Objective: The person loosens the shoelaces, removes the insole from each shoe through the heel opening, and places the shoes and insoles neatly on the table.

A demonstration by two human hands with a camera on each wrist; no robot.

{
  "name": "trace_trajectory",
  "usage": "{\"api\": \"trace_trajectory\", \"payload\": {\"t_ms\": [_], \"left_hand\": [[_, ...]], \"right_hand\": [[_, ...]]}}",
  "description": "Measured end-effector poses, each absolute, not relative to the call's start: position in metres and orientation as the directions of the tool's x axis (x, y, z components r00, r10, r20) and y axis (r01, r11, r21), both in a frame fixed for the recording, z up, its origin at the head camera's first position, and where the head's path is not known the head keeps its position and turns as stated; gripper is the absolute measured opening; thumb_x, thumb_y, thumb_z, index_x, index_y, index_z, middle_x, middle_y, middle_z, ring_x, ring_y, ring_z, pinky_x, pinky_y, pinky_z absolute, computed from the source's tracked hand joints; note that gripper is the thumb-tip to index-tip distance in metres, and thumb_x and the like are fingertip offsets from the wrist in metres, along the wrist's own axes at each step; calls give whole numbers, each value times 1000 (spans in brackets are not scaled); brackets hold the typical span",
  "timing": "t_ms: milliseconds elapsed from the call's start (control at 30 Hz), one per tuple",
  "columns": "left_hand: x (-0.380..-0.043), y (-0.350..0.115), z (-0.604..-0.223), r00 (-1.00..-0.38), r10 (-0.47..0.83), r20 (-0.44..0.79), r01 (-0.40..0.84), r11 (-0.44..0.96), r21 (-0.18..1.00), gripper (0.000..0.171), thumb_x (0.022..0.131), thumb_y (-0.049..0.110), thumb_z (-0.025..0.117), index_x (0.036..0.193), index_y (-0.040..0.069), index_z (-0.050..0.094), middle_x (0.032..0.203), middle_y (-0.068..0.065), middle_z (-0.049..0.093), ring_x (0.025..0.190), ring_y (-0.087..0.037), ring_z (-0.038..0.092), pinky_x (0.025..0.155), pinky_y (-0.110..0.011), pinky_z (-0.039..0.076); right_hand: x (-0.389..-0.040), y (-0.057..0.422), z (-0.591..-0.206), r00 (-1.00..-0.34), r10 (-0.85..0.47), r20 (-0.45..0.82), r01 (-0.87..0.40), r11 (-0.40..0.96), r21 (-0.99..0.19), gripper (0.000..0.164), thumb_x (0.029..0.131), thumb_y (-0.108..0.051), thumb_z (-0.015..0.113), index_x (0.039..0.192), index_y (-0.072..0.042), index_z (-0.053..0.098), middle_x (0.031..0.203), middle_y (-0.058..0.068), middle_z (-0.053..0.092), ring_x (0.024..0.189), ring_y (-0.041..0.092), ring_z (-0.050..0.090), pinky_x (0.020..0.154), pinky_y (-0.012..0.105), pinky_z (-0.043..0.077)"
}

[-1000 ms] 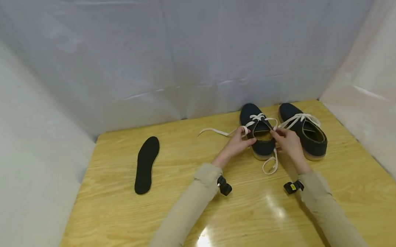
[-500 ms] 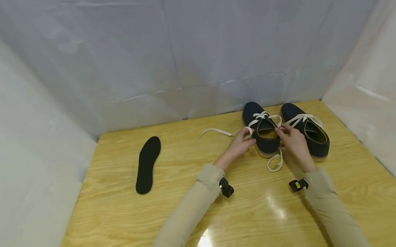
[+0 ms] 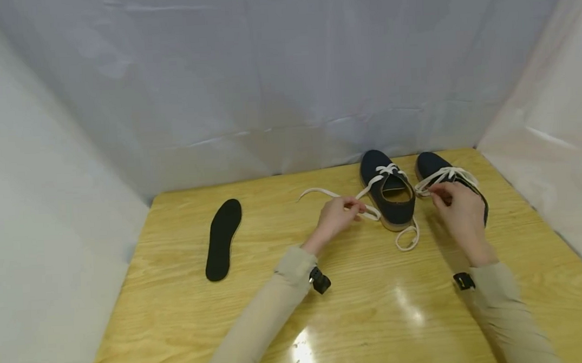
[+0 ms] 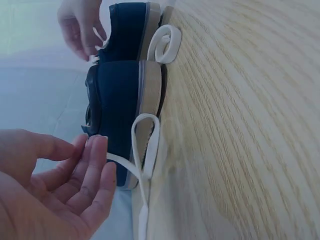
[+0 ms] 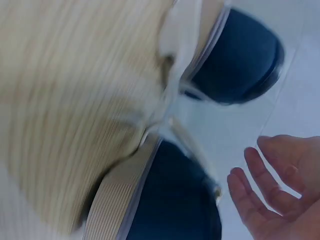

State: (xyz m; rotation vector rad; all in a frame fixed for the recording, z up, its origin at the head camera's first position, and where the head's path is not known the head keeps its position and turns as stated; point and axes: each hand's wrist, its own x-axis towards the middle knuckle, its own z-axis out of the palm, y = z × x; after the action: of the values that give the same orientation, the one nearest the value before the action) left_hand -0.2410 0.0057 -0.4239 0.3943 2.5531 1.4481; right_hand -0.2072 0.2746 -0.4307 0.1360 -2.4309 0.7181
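My left hand (image 3: 338,214) pinches a white shoelace (image 4: 119,160) of the nearer navy shoe (image 3: 397,216) between thumb and fingers. That lace runs from the eyelets out to the left of the shoe, forming a loop beside the sole in the left wrist view. This shoe stands with its toe pointing away and its collar spread. Over the other navy shoe (image 3: 428,163), to the right, hovers my right hand (image 3: 460,212). Its fingers look loosely bent and apart from the shoe in the right wrist view, with nothing held. It hides part of that shoe's heel.
A black insole (image 3: 223,238) lies flat on the left of the wooden table (image 3: 277,323). Another lace end (image 3: 408,238) curls behind the nearer shoe's heel. White laces (image 3: 444,173) cross the right shoe. Pale sheeting (image 3: 266,69) stands behind and at both sides.
Both hands have come away from the nearer shoe's collar. My left hand has drawn its lace down and left; my right hand has let go and moved right, over the other shoe.
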Motion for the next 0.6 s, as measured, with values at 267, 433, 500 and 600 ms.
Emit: {"api": "trace_trajectory", "payload": {"t_ms": [267, 433, 500, 600], "left_hand": [[-233, 1, -417, -946, 320, 41, 185, 433, 882, 20, 105, 19, 57, 106, 10, 75, 104, -1, 76, 84, -16, 75, 71, -21, 55], [-231, 0, -414, -944, 324, 57, 207, 451, 868, 19, 105, 20, 58, 106, 12, 75, 103, 0, 76, 80, -11, 74, 68, -21, 54], [-231, 0, -413, -942, 329, 60, 215, 458, 863, 19, 105, 20, 57, 105, 12, 75, 103, 1, 76, 81, -12, 74, 67, -20, 54], [-230, 1, -412, -940, 337, 61, 224, 470, 854, 19, 105, 20, 57, 105, 13, 75, 103, 2, 76, 81, -12, 74, 65, -20, 52]], "right_hand": [[-206, 300, -437, -816, 77, 573, -213, 882, -421, 13, 85, 5, 74, 98, 5, 71, 96, 29, 64, 87, 50, 60, 78, 61, 45], [-205, 308, -438, -829, 97, 551, -163, 900, -403, 19, 87, 3, 74, 105, 5, 68, 99, 29, 63, 80, 48, 62, 67, 59, 46], [-205, 310, -439, -828, 98, 553, -153, 908, -391, 21, 87, 3, 74, 106, 5, 68, 96, 29, 65, 75, 47, 63, 63, 58, 46], [-205, 312, -439, -834, 90, 544, -145, 916, -375, 20, 88, 2, 73, 107, 7, 68, 92, 28, 68, 72, 46, 63, 61, 58, 45]]}}
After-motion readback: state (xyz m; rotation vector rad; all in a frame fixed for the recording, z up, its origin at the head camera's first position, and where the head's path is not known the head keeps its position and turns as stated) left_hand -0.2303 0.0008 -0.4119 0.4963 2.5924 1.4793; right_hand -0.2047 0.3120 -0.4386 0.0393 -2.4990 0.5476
